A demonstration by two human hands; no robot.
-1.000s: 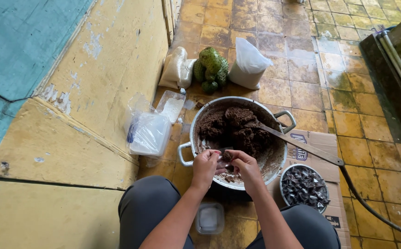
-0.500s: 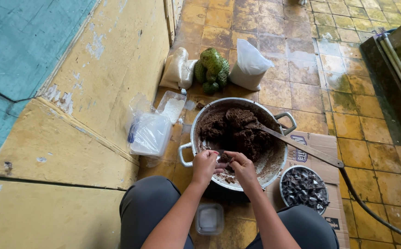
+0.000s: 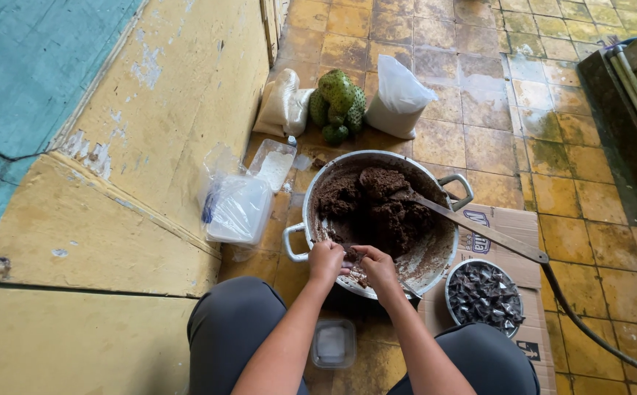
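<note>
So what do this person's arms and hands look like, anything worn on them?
Both forearms are bare, with no sleeves showing in the view. The left hand and right hand wear no gloves, and no watch, bracelet or ring can be seen. Brown smears from the pot mark the fingers. Below the arms, the legs are covered in dark grey trousers.

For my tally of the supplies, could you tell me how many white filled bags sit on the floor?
2: one white bag right of the green fruits, one bag left of them by the wall. Others may be hidden.
</note>
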